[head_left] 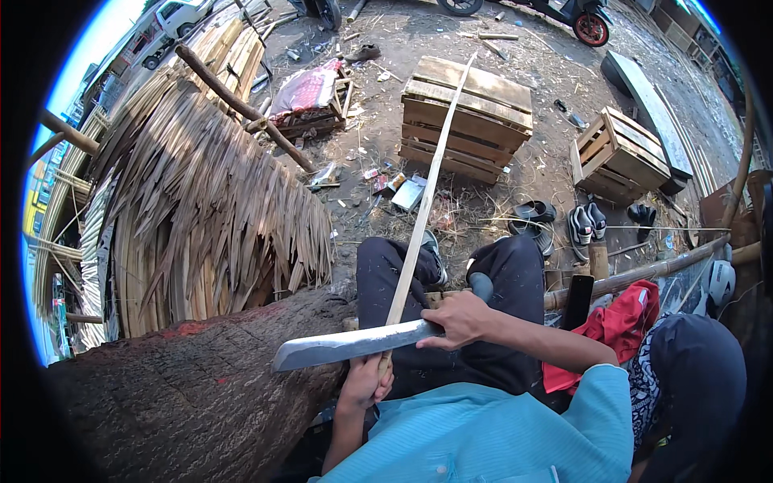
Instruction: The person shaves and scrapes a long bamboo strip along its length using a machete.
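A long pale bamboo strip [427, 193] runs from my lap away toward the slatted wooden crate [467, 121]. My left hand [367, 385] is closed around its near end, just below the blade. In my right hand [460, 319] is a machete [346, 344], its broad grey blade pointing left and lying across the strip. The rounded end of its handle [481, 286] shows beyond my fist. Whether the blade's edge bites into the strip cannot be made out. My legs in dark trousers [507, 270] are bent beneath both hands.
A thick dark log [185, 402] lies close at my left, beside dried leaf thatch [209, 209]. A smaller crate [624, 153], sandals [534, 217] and shoes [586, 221] are ahead right. A red cloth [608, 330], a black phone-like object [577, 299] and a bamboo pole [636, 272] are at my right.
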Demonstrator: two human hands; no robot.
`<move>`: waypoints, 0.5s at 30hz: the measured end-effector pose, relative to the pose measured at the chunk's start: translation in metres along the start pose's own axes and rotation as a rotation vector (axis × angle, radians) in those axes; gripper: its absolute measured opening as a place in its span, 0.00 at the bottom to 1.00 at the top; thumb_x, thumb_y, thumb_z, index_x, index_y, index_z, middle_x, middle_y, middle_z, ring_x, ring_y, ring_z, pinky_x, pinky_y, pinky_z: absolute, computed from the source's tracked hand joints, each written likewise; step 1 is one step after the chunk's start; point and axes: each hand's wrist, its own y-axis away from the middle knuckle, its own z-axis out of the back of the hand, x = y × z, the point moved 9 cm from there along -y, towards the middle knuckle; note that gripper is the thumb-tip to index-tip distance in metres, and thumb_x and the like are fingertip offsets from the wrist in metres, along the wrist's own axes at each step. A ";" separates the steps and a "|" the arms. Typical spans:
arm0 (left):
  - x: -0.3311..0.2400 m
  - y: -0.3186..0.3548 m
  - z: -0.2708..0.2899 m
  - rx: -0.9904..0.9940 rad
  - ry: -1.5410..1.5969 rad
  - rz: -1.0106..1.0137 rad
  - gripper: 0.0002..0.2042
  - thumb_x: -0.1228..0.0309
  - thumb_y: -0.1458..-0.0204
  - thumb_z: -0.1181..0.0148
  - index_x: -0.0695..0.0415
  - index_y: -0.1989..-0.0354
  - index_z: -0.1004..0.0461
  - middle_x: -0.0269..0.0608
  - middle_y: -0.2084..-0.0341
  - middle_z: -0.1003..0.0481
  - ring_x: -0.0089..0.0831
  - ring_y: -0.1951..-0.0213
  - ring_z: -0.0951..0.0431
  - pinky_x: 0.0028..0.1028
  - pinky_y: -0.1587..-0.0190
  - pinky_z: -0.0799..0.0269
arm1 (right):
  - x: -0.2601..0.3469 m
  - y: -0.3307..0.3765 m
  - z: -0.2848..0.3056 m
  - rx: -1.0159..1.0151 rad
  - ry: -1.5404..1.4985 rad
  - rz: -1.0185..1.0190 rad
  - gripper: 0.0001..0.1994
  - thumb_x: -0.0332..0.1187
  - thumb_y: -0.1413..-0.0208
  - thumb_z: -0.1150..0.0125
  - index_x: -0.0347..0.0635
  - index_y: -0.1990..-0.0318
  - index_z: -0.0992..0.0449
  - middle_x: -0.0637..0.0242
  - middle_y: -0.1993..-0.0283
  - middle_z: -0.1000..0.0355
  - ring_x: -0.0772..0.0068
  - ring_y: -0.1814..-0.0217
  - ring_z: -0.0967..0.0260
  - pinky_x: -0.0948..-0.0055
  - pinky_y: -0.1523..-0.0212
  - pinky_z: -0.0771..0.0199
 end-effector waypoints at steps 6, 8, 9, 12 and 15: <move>0.011 0.003 -0.003 0.106 0.093 0.014 0.21 0.55 0.38 0.65 0.59 0.78 0.39 0.32 0.93 0.42 0.18 0.96 0.44 0.19 0.97 0.50 | -0.124 0.003 0.025 -0.251 -0.343 -0.527 0.33 0.59 0.45 0.58 0.30 0.69 0.26 0.45 0.77 0.30 0.44 0.69 0.29 0.55 0.63 0.30; 0.009 0.000 -0.010 0.134 0.104 0.017 0.20 0.55 0.39 0.64 0.59 0.75 0.39 0.33 0.93 0.42 0.18 0.96 0.45 0.18 0.97 0.50 | -0.121 0.003 0.027 -0.240 -0.390 -0.575 0.33 0.58 0.45 0.59 0.28 0.69 0.26 0.44 0.76 0.30 0.44 0.68 0.30 0.55 0.61 0.30; 0.011 0.000 -0.010 0.134 0.106 0.026 0.20 0.55 0.39 0.64 0.59 0.75 0.39 0.33 0.93 0.42 0.18 0.96 0.45 0.18 0.97 0.50 | -0.106 0.003 0.020 -0.225 -0.401 -0.523 0.34 0.59 0.45 0.59 0.28 0.69 0.26 0.43 0.76 0.30 0.43 0.68 0.30 0.55 0.61 0.30; 0.009 -0.008 -0.009 0.115 0.168 0.036 0.20 0.55 0.39 0.63 0.59 0.75 0.39 0.33 0.93 0.43 0.19 0.96 0.45 0.18 0.97 0.51 | -0.049 0.003 -0.003 -0.082 -0.521 -0.383 0.31 0.58 0.46 0.56 0.31 0.68 0.26 0.42 0.79 0.31 0.42 0.69 0.30 0.55 0.62 0.31; 0.000 -0.002 -0.007 0.053 0.143 0.034 0.22 0.55 0.39 0.64 0.59 0.79 0.39 0.31 0.94 0.43 0.17 0.96 0.44 0.18 0.97 0.50 | 0.009 0.012 -0.009 -0.086 -0.356 -0.150 0.29 0.60 0.50 0.51 0.36 0.69 0.25 0.49 0.82 0.31 0.47 0.76 0.30 0.55 0.71 0.29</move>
